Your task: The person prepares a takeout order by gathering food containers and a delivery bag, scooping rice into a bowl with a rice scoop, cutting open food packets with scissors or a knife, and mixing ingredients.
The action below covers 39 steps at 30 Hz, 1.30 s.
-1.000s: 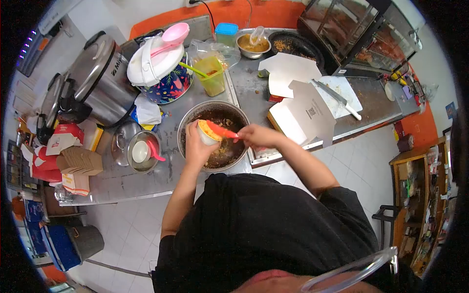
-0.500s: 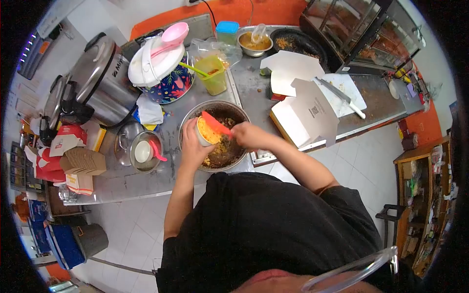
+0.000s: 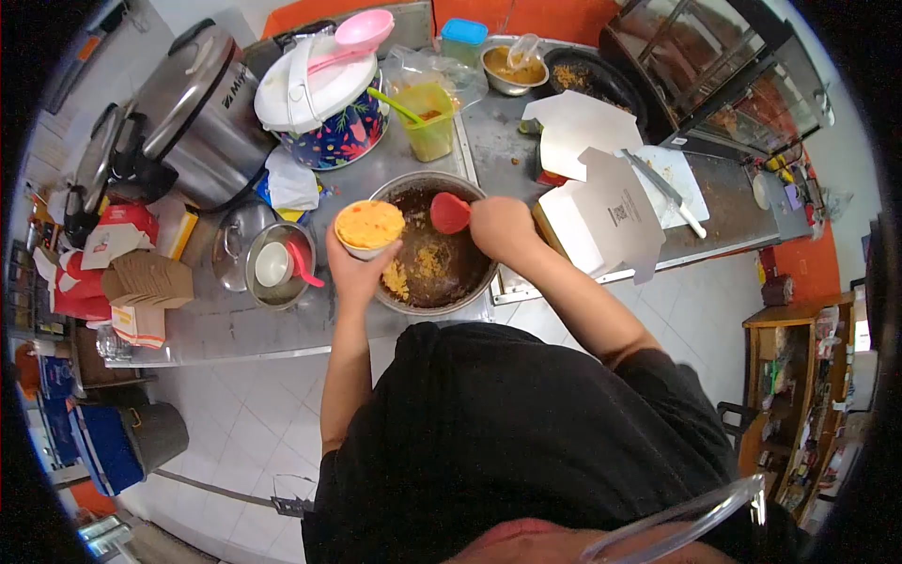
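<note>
My left hand (image 3: 355, 280) is wrapped round a small white bowl (image 3: 372, 253), held over the left rim of a large metal pot. The bowl is packed to the brim with yellow-orange rice (image 3: 369, 225), its top pressed fairly smooth. My right hand (image 3: 505, 228) is closed round a red rice paddle (image 3: 450, 213), whose blade is over the pot's far right part; my fingers hide its handle. Brown residue coats the inside of the pot (image 3: 458, 258), and clumps of yellow rice lie at its bottom and near side.
Left of the pot, a metal bowl (image 3: 282, 299) holds a white bowl (image 3: 273, 264) and a pink spoon (image 3: 304, 262). Behind stand a green container (image 3: 430, 141) and a patterned pot (image 3: 338, 132). At right are open cardboard boxes (image 3: 601, 226) and a knife (image 3: 662, 183) on a board.
The rice-filled bowl has tipped upright and moved left, away from the paddle. The paddle has come off the rice and turned, and my right hand has shifted right. The whole view has shifted slightly.
</note>
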Tool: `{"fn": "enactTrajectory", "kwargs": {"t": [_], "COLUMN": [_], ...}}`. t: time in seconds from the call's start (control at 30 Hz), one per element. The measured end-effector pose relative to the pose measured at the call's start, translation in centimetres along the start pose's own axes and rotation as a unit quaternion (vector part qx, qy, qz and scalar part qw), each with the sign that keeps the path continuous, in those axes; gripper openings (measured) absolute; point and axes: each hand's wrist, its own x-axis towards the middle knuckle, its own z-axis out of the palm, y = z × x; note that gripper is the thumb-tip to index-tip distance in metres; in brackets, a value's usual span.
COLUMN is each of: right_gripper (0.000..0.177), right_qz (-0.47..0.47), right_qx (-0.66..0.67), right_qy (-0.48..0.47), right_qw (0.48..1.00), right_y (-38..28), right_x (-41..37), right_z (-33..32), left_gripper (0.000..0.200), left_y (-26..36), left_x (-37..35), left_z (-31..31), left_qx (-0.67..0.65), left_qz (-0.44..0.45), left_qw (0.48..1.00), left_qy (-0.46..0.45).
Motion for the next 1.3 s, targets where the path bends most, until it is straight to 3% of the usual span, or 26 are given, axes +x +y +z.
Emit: {"fn": "enactTrajectory", "kwargs": {"t": [0.03, 0.1, 0.17, 0.23, 0.3, 0.33, 0.37, 0.43, 0.47, 0.57, 0.6, 0.7, 0.83, 0.87, 0.9, 0.97, 1.03, 1.1, 1.17, 1.23, 1.3], "right_gripper": [0.013, 0.009, 0.009, 0.015, 0.016, 0.013, 0.009, 0.008, 0.009, 0.008, 0.008, 0.008, 0.009, 0.011, 0.011, 0.013, 0.011, 0.008, 0.010, 0.012, 0.012], "right_qz": [0.000, -0.079, -0.263, -0.327, -0.240, -0.269, -0.203, -0.103, -0.112, -0.212, -0.202, -0.178, -0.114, -0.077, -0.078, -0.197, -0.155, -0.099, -0.154, -0.289, -0.281], "right_qx": [-0.049, -0.175, -0.157, -0.137, -0.109, -0.032, -0.111, -0.143, -0.154, -0.173, -0.166, -0.163, -0.232, -0.260, -0.262, -0.215, -0.185, -0.167, -0.142, -0.149, -0.135], "right_qy": [0.000, 0.040, 0.056, -0.147, -0.221, -0.135, -0.111, 0.004, -0.086, -0.163, -0.205, -0.143, -0.133, -0.186, -0.187, -0.260, -0.243, -0.124, -0.085, -0.181, -0.215], "right_qw": [0.999, 0.981, 0.950, 0.923, 0.939, 0.953, 0.967, 0.984, 0.978, 0.948, 0.943, 0.960, 0.957, 0.945, 0.944, 0.921, 0.940, 0.973, 0.974, 0.928, 0.925], "right_y": [-1.2, -3.8, -5.5, -7.7, -6.9, -5.4, -5.0, -4.0, -4.4, -7.4, -7.9, -6.8, -5.0, -4.8, -5.0, -5.3, -5.4, -5.4, -5.9, -7.5, -7.7], "right_x": [1.1, 2.6, 1.6, -1.6, -1.9, -1.0, 1.1, 4.6, 4.1, -1.7, -2.2, 1.2, 1.7, 0.9, 0.1, -1.0, 0.5, 3.1, 3.8, 1.2, -1.0], "right_z": [0.9, 3.7, 6.1, 3.3, -0.2, -0.5, 0.7, 4.9, 4.8, 2.9, 1.0, 0.1, 5.2, 6.2, 4.7, 1.0, 0.1, 1.2, 4.9, 4.2, 2.5], "left_gripper": [0.071, 0.068, 0.069, 0.070, 0.071, 0.073, 0.074, 0.076, 0.078, 0.079, 0.079, 0.079, 0.079, 0.078, 0.078, 0.078, 0.078, 0.079, 0.079, 0.080, 0.080], "left_y": [-0.3, -0.8, -1.3, -1.9, -2.0, -2.1, -2.2, -2.3, -2.3, -2.0, -1.9, -2.0, -2.3, -2.2, -2.2, -2.5, -2.4, -2.5, -3.0, -2.7, -2.7], "left_x": [0.1, 0.4, 0.5, 0.3, 0.2, 0.2, 0.0, -0.2, 0.0, -0.1, 0.1, -0.2, 0.0, -0.1, -0.1, -0.1, 0.1, -0.1, 0.0, 0.1, -0.1], "left_z": [0.0, 0.0, 0.2, 0.2, 0.0, 0.0, 0.0, 0.0, 0.0, 0.0, 0.0, 0.0, 0.0, 0.1, 0.2, 0.3, 0.0, -0.3, -0.2, -0.1, -0.1], "left_qx": [-0.002, -0.151, -0.163, -0.175, -0.159, -0.182, -0.204, -0.207, -0.206, -0.204, -0.207, -0.224, -0.206, -0.211, -0.213, -0.194, -0.212, -0.227, -0.251, -0.256, -0.260], "left_qz": [-0.005, -0.056, -0.054, -0.050, -0.057, -0.055, -0.054, -0.056, -0.048, -0.024, -0.027, -0.034, -0.042, -0.046, -0.048, -0.026, -0.039, -0.050, -0.060, -0.058, -0.064], "left_qw": [1.000, 0.987, 0.985, 0.983, 0.985, 0.981, 0.977, 0.976, 0.977, 0.978, 0.977, 0.973, 0.977, 0.975, 0.974, 0.978, 0.975, 0.972, 0.965, 0.964, 0.962], "left_qy": [0.000, 0.020, 0.023, 0.021, 0.025, 0.027, 0.027, 0.024, 0.023, 0.034, 0.037, 0.032, 0.046, 0.056, 0.058, 0.067, 0.055, 0.039, 0.039, 0.047, 0.063]}}
